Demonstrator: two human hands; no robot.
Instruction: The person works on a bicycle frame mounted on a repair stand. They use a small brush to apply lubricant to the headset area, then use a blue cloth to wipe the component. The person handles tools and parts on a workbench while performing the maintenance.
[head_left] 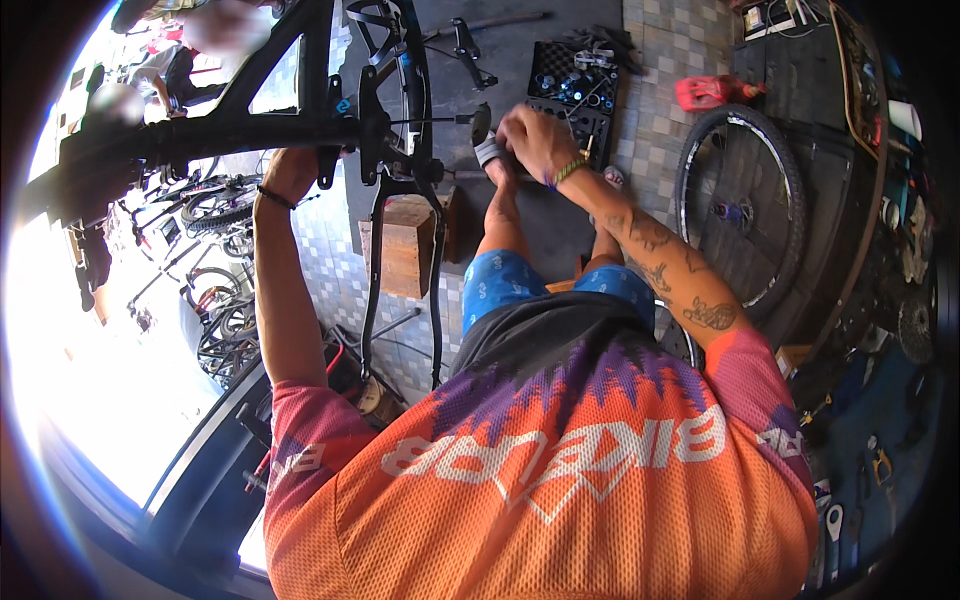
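A black bike frame [250,133] fills the upper left, with its rear stays [376,270] reaching down toward me. My left hand [291,174] is up against the frame's tube beside a black bracket; its fingers are hidden behind the frame. From the frame's pivot a thin dark rod [425,121] sticks out to the right and ends in a dark, rounded handle [481,122]. Just right of that handle is my right hand [540,143], fingers curled together. Whatever they pinch, if anything, is too small to make out.
An open black tool case [575,88] lies on a dark mat beyond my feet. Right of it are a red container [712,93] and a bike wheel [742,210] against a dark wooden cabinet. A wooden box [400,250] stands below the frame. Several bikes [215,290] are at the left.
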